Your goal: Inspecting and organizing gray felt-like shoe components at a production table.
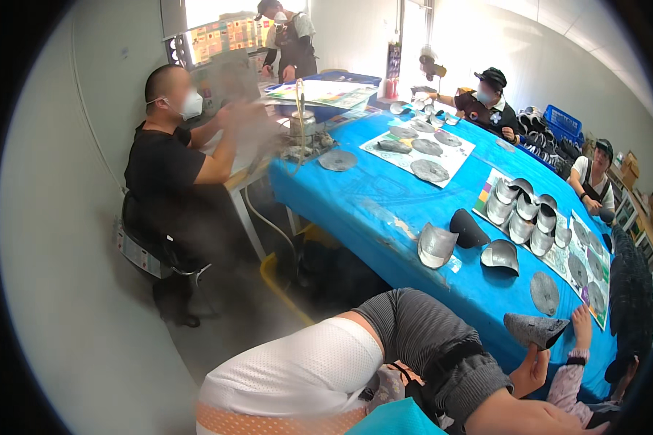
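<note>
My left arm, in a white mesh sleeve and a grey striped sleeve cover, bends across the bottom. My left hand (551, 419) lies at the lower edge with its fingers hidden. Beyond that forearm a hand, seemingly my right hand (531, 375), grips a speckled grey curved shell (533, 330) from below. Its wrist is hidden behind the left forearm. The shell's dark hollow end faces right. A flat grey oval piece (544, 293) lies just beyond it. Other curved grey shells (437, 245) stand farther along the blue-covered table (370, 217).
A co-worker's hand (582, 326) with a dark wristband rests beside the held shell. Several silvery shells and flat ovals lie on printed sheets (453, 156). A seated person (167, 156) works at the left; others stand or sit beyond the table. Blue crates (562, 121) stand at right.
</note>
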